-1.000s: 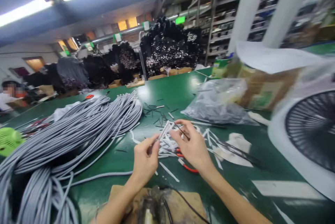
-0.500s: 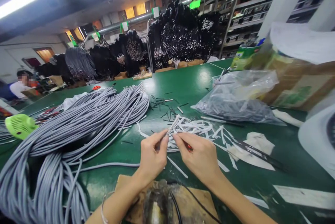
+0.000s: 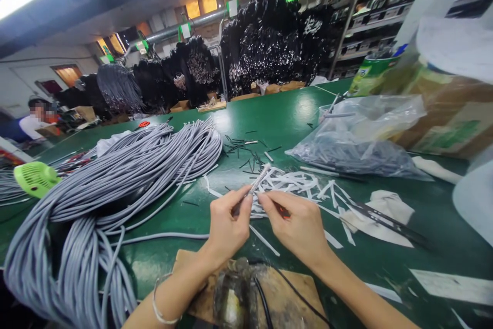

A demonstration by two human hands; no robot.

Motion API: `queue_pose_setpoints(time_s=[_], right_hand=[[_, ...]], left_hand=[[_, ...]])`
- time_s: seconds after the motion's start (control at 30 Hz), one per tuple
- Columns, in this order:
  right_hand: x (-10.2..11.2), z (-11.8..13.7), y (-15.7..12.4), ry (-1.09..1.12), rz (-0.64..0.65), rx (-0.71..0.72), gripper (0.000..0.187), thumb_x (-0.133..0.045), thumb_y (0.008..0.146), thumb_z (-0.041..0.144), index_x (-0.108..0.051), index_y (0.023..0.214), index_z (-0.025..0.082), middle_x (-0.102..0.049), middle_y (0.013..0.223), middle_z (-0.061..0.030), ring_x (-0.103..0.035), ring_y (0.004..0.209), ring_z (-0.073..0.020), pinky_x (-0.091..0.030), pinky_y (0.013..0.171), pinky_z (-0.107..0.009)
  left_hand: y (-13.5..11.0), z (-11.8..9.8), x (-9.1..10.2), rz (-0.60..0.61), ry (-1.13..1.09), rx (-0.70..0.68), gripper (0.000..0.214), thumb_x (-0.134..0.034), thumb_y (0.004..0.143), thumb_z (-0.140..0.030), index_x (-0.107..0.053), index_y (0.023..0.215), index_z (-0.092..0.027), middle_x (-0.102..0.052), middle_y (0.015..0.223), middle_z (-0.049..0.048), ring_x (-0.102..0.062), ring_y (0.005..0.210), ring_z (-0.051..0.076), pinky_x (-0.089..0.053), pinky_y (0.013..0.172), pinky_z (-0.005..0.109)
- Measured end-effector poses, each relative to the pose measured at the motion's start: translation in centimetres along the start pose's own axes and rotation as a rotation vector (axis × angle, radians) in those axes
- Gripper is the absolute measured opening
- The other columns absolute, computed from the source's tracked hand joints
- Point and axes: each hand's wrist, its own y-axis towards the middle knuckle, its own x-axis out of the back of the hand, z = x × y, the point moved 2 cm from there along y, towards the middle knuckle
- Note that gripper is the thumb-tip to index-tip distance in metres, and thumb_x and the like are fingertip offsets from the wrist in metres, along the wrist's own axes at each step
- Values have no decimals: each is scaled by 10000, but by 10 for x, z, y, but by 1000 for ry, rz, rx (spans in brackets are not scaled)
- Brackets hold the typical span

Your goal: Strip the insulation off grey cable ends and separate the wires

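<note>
Green table [image 3: 292,113]: cable bundle [image 3: 115,180] beside both hands [image 3: 265,224]

Hemmed left by gray cable coils [image 3: 115,180], right by plastic bag [image 3: 358,144]; open green table [image 3: 285,118] between, littered with white strips [image 3: 304,185].

bare forearms, thin bracelet [image 3: 162,308] on left wrist

Bright ceiling strip light, table glare, blurred, warped edges
</note>
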Motion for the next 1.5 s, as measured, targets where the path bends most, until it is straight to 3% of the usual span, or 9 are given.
queue_pose_setpoints(time_s=[0.1, 0.23, 0.43, 0.53, 0.73, 0.87, 1.3, 1.5], right_hand=[[-3, -3, 2, 138, 91, -118, 412, -402, 867, 338, -547, 525, 158, -496, 436, 24, -395, 393, -62, -291, 422, -189], [-5, -4, 1, 253, 161, -188, 431, -379, 874, 347, -561, 536, 152, -537, 474, 6, -427, 410, -70, -309, 411, -188], [-2, 6, -5, -11, -98, 74, 280, -465, 846, 227, -609, 618, 153, -619, 555, -4, -527, 478, -77, -361, 505, -185], [-2, 9, -4, -96, -117, 126, 267, -460, 852, 214, -618, 645, 157, -641, 587, -7, -557, 509, -82, -365, 527, -187], [6, 7, 2, -158, -96, 91, 313, -445, 868, 273, -617, 627, 173, -638, 573, -3, -542, 482, -82, -343, 499, -198], [8, 8, 2, -118, -107, 124, 292, -458, 863, 261, -620, 638, 167, -640, 582, -4, -563, 512, -84, -366, 529, -190], [8, 7, 2, -107, -65, 118, 299, -457, 856, 267, -611, 618, 171, -646, 594, -8, -556, 506, -86, -355, 520, -196], [10, 6, 4, -22, -9, 15, 370, -425, 868, 292, -548, 541, 169, -484, 415, 35, -408, 375, -57, -288, 429, -185]], left_hand=[[0, -1, 0, 11, -8, -6, 279, -464, 837, -242, -680, 946, -105, -584, 579, 27, -418, 451, 93, -330, 431, 210], [2, -2, -1, 53, -79, 15, 269, -474, 825, -233, -686, 932, -107, -666, 670, 55, -515, 509, 111, -395, 469, 208], [6, 5, -4, 107, -229, 222, 272, -513, 791, -249, -705, 902, -91, -713, 762, 88, -585, 556, 137, -443, 474, 209], [7, 5, -2, 74, -273, 261, 259, -533, 777, -255, -708, 880, -94, -715, 778, 89, -619, 610, 152, -481, 517, 212], [4, -3, 6, -86, -210, 117, 205, -545, 778, -246, -700, 828, -120, -701, 737, 72, -628, 639, 153, -509, 575, 222], [2, -5, 6, -82, -113, 37, 200, -546, 783, -241, -700, 828, -120, -671, 666, 62, -580, 547, 127, -458, 492, 203], [2, -9, 5, -76, -25, -28, 189, -542, 776, -212, -696, 830, -116, -638, 593, 43, -494, 464, 93, -388, 431, 195], [2, -9, 4, -52, 22, -81, 191, -543, 781, -204, -700, 848, -118, -605, 574, 29, -439, 443, 85, -353, 430, 202]])
